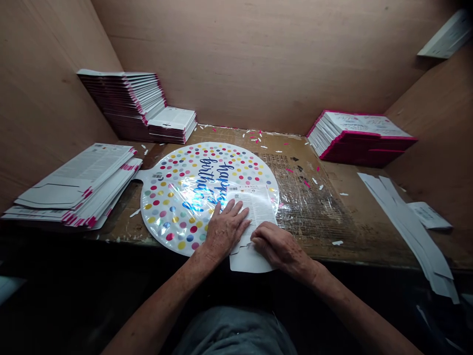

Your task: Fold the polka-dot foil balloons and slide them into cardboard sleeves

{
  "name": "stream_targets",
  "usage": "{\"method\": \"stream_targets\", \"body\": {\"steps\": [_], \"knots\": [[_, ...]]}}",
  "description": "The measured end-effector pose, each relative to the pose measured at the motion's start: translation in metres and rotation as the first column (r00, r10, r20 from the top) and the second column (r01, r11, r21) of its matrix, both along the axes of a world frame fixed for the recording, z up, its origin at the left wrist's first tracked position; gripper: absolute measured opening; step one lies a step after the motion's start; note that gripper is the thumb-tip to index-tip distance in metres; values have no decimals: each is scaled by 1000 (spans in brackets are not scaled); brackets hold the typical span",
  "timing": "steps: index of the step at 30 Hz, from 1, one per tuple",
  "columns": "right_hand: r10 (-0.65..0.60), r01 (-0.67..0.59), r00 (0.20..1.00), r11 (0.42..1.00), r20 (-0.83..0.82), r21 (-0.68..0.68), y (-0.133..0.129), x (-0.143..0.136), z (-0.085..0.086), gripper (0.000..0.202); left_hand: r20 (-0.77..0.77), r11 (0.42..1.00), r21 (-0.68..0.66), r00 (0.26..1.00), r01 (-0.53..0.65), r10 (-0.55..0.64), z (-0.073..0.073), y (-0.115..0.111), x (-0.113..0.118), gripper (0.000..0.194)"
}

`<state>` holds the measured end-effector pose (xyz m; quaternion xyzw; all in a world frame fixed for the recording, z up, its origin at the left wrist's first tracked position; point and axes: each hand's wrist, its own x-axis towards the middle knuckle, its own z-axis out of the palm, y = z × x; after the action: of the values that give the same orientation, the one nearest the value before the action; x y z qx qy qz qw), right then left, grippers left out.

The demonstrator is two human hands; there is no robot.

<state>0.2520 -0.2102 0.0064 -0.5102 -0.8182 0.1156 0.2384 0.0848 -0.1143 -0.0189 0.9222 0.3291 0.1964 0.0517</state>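
Note:
A flat foil balloon [173, 197] lies on the cardboard-covered bench, white with coloured dots and blue "happy birthday" lettering. On its near right part rests a white printed card [260, 202] with small text and a barcode; the plain lower flap [251, 261] overhangs the front edge. My left hand [227, 227] lies flat, fingers stretched, across the card's left side and the balloon. Beside it, my right hand [275, 241] is closed with curled fingers at the card, seemingly pinching it near the fold. The fingertips are partly hidden.
White cards with pink edges are stacked at back left [121, 101], front left [74, 182] and back right [362, 135]. Long white paper strips [410, 227] hang over the right front edge. Small white and pink scraps [254, 135] litter the bench. Wooden walls enclose it.

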Motion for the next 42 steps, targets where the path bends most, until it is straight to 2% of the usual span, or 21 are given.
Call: {"method": "stream_targets", "body": {"steps": [3,6,9,11,13,16,18,19,21,23,24,26,28,30,32,34,37,40,42], "knots": [[-68,62,994,996,89,70,1,-8,-6,16,-14,1000,4,1000,-7,7,0,0,0,31],[-65,21,966,984,248,176,7,-17,-13,21,-26,1000,7,1000,-12,12,0,0,0,31],[-20,-43,949,980,314,193,14,-18,-12,27,-28,1000,11,1000,-10,11,-1,1,0,31],[37,-72,966,989,255,127,11,-9,-6,31,-34,1000,12,999,-11,11,0,1,0,31],[47,-49,995,999,92,18,-1,8,6,32,-52,1000,10,999,-11,12,3,2,0,32],[-79,56,991,977,-104,-207,-38,39,21,29,-87,1000,1,996,9,-9,8,5,-1,33],[-147,125,987,960,-70,-250,-64,52,21,29,-95,999,-12,995,33,-34,11,9,0,32],[-178,172,984,968,-19,-185,-74,54,18,27,-91,999,-21,995,46,-48,12,11,0,31],[-231,227,969,972,89,56,-82,47,6,27,-60,998,-36,996,61,-63,12,15,1,31],[-219,166,962,945,166,283,-76,33,-10,39,24,997,-40,998,63,-62,11,15,-1,32],[-190,115,963,932,192,345,-70,25,-17,39,93,998,-33,994,61,-57,11,13,-4,32],[-149,50,965,912,215,408,-57,13,-27,32,242,996,-18,967,89,-82,13,5,-14,26],[-147,44,968,898,203,437,-47,9,-32,29,309,980,-15,933,201,-186,16,-7,-29,23],[-135,38,973,894,189,446,-43,10,-34,28,278,949,-34,915,314,-293,17,-19,-44,33],[-112,28,980,893,162,449,-41,12,-35,28,233,937,-48,916,347,-327,14,-27,-55,42],[-118,67,989,899,91,432,-40,12,-35,27,230,945,-50,925,323,-304,11,-32,-59,36],[-195,218,975,918,-102,332,-35,8,-30,18,259,965,-67,939,252,-227,9,-33,-53,16],[-309,355,914,923,-262,148,-26,0,-23,19,296,991,-97,953,97,-64,11,-33,-38,24],[-376,415,882,906,-283,89,-20,-4,-20,21,281,993,-109,958,-36,65,11,-31,-28,27]]}}
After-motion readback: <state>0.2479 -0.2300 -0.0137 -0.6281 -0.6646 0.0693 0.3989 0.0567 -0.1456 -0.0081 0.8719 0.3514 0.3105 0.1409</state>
